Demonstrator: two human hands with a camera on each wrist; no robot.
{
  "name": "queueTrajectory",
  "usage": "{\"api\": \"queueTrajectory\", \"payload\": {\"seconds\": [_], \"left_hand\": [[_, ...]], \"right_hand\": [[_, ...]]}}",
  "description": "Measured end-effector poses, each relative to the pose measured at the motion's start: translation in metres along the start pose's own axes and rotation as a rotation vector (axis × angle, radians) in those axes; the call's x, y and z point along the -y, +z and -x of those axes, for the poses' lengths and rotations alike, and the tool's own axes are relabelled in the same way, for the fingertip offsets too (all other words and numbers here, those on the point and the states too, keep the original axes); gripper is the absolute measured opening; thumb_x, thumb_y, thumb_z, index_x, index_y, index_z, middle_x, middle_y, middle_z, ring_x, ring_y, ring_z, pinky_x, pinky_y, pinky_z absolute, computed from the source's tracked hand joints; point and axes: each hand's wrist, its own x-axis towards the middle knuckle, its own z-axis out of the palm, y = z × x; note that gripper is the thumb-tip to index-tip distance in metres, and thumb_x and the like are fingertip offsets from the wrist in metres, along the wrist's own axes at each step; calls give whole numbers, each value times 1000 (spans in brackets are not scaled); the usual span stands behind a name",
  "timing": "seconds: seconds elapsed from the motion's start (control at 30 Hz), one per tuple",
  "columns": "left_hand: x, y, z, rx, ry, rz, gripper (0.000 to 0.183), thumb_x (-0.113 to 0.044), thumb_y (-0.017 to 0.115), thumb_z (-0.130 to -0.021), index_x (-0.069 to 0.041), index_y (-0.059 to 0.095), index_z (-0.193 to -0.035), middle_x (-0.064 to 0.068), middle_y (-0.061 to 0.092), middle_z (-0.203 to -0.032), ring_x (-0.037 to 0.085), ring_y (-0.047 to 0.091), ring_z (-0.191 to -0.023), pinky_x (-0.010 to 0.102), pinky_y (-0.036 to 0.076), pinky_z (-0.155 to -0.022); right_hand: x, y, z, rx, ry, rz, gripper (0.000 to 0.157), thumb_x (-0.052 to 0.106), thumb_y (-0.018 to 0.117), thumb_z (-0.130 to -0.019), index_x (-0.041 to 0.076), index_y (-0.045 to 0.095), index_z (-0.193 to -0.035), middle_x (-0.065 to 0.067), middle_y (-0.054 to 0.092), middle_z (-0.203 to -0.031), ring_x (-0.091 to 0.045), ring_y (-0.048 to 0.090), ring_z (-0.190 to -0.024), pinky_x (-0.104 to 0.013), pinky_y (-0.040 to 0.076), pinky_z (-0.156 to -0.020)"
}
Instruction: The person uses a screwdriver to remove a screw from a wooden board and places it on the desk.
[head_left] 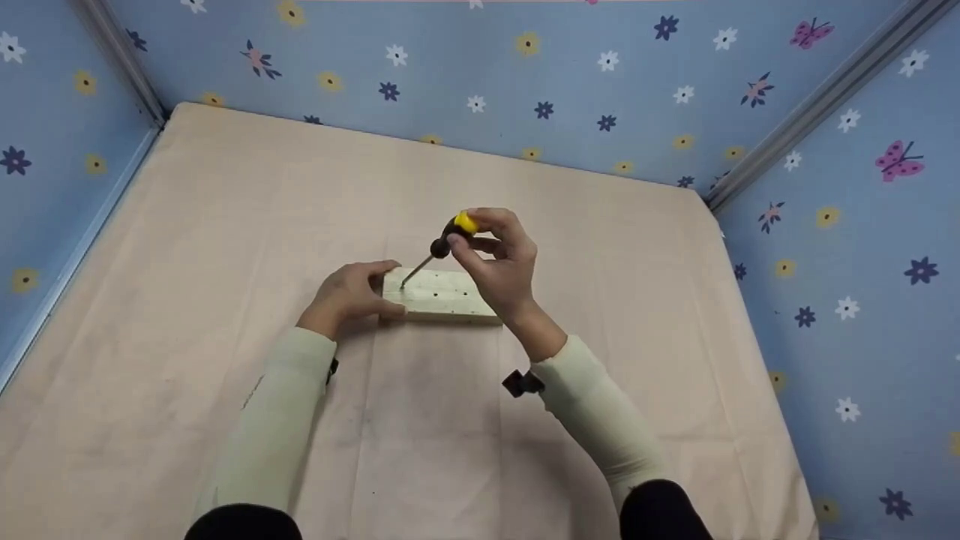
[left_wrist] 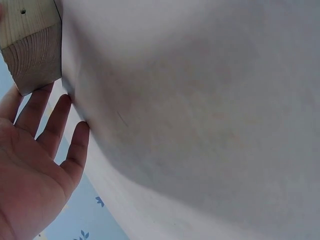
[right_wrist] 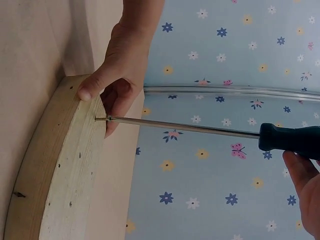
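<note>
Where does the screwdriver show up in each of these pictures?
Head: the screwdriver slants near the centre, in the right hand.
Left wrist: not in it.
Right wrist: it stretches from left of centre to the right edge, at mid-height.
Shared landmark: the wooden block, near the centre, top left and lower left respectively.

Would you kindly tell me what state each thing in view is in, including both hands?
Left hand: holding one end of the block.
Right hand: pinching the screwdriver's handle.
Screwdriver: slanted, tip at the screw.
Screw: partly sticking out of the wood.
Wooden block: lying flat, with small holes on top.
Cloth: spread out, lightly creased.
</note>
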Motion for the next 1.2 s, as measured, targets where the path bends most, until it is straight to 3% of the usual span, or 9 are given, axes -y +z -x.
{"api": "queueTrajectory", "payload": {"seconds": [0.37, 0.53, 0.77, 1.07, 1.2], "left_hand": [[1, 0, 0, -10, 17, 20, 92, -53, 86, -60, -30, 50, -141, 1, 50, -145, 25, 42, -136, 46, 32, -113], [1, 1, 0, -17, -5, 41, 93, -53, 87, -58, -30, 51, -141, 0, 50, -144, 24, 42, -136, 46, 31, -114], [1, 0, 0, -5, 19, 4, 90, -51, 84, -63, -29, 49, -143, 3, 48, -147, 27, 40, -137, 48, 32, -113], [1, 0, 0, -7, 18, -8, 91, -52, 84, -62, -28, 49, -143, 3, 48, -146, 27, 41, -137, 47, 32, -113], [2, 0, -1, -10, 25, -11, 91, -52, 84, -62, -28, 49, -142, 3, 49, -146, 27, 41, -137, 47, 32, -113]], "right_hand": [[3, 5, -12, 74, 55, 77, 25, 6, 68, -87, -1, 60, -109, -17, 60, -101, -20, 67, -84, -30, 60, -66], [6, 11, -15, 71, 91, 129, 30, 10, 72, -86, -1, 58, -109, -16, 57, -103, -19, 65, -84, -27, 59, -66], [11, 20, -19, 70, 134, 148, 30, 15, 72, -86, -1, 59, -108, -15, 56, -105, -18, 63, -87, -25, 59, -65], [16, 22, -21, 152, 195, 163, 30, 9, 64, -90, 4, 62, -120, -12, 63, -110, -16, 66, -94, -24, 58, -70], [14, 22, -21, 159, 190, 156, 32, 6, 62, -90, 4, 60, -121, -13, 59, -112, -18, 64, -96, -26, 59, -72]]}}
